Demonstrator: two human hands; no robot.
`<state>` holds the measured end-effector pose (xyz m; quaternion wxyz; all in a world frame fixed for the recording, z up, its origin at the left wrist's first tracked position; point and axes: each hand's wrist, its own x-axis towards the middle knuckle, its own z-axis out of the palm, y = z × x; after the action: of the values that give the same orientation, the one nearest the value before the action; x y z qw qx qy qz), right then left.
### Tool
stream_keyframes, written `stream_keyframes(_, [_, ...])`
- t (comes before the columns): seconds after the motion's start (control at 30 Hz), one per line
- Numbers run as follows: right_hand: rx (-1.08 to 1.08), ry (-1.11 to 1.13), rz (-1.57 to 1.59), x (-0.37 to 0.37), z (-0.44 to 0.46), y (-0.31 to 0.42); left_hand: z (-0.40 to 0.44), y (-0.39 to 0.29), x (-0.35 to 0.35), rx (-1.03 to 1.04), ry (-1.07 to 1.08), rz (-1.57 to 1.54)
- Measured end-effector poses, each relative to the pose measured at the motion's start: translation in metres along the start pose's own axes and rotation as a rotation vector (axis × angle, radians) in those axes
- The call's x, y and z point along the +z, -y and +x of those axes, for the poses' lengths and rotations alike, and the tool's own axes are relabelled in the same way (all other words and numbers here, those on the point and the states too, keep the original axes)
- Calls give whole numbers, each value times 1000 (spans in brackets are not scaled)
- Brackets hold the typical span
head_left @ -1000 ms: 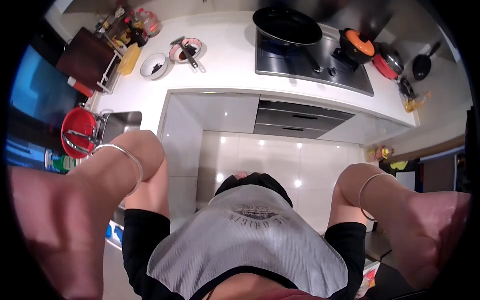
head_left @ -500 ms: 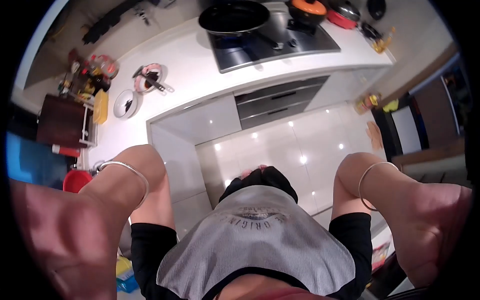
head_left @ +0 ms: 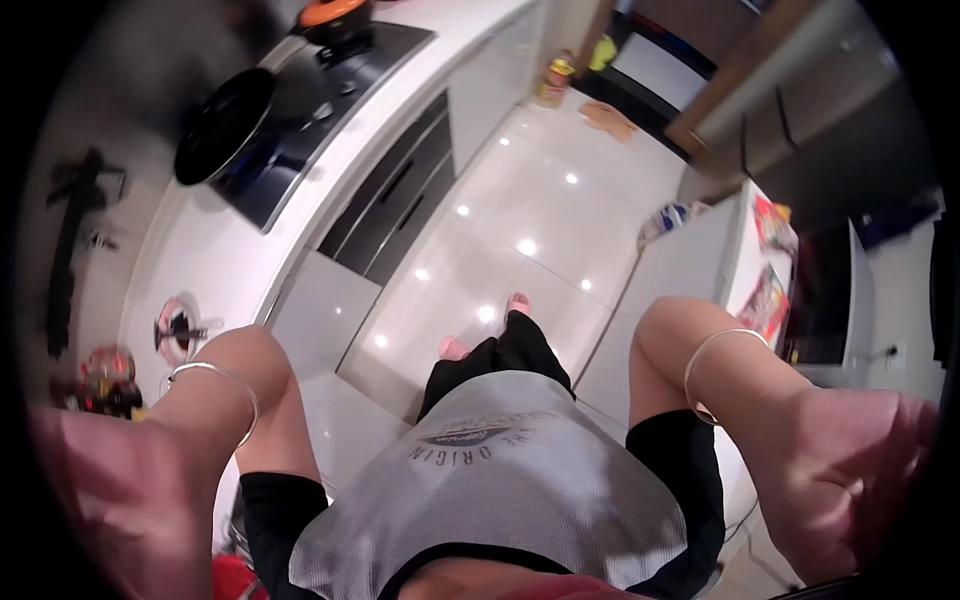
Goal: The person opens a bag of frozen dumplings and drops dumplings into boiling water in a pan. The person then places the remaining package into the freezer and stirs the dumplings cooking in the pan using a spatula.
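Note:
Both arms are raised toward the camera, elbows bent, with a bangle on each. My left hand (head_left: 115,490) fills the left edge, palm and wrist close to the lens, its fingers cut off by the dark border. At the right edge, my right hand (head_left: 855,470) is likewise seen by its palm and wrist only. Whether either one holds anything is hidden. Beyond the left forearm, a bowl (head_left: 178,328) with dark contents and a utensil sits on the white counter (head_left: 190,245).
A black frying pan (head_left: 225,128) and an orange-lidded pot (head_left: 335,18) are on the stove (head_left: 290,165). An oil bottle (head_left: 553,80) stands on the tiled floor (head_left: 540,205). Snack packets (head_left: 768,305) lie on the right-hand counter.
The view has turned toward the right: the stove and pan now appear farther left, and the right-hand counter with packets has come into sight. Both hands stay raised beside the camera.

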<state>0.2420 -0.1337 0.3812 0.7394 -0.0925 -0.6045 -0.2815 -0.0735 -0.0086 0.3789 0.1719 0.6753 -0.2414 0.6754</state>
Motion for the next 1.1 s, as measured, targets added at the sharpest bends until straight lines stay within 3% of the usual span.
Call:
stream_keyframes(0.57, [-209,94,-467,-101,39,41,-15,95,114,-12,-52,-453])
stream_keyframes(0.63, [-290,218,-728,-132,36,50,-15,102,130,-10,-55,-447])
stream_keyframes(0.77, [-164,115,-467,-166,37,16,-18,112,165,7,-62,-404])
stream_keyframes(1.1, [7,53,-204,-258,36,-60,-15,128,251,35,-47,-199])
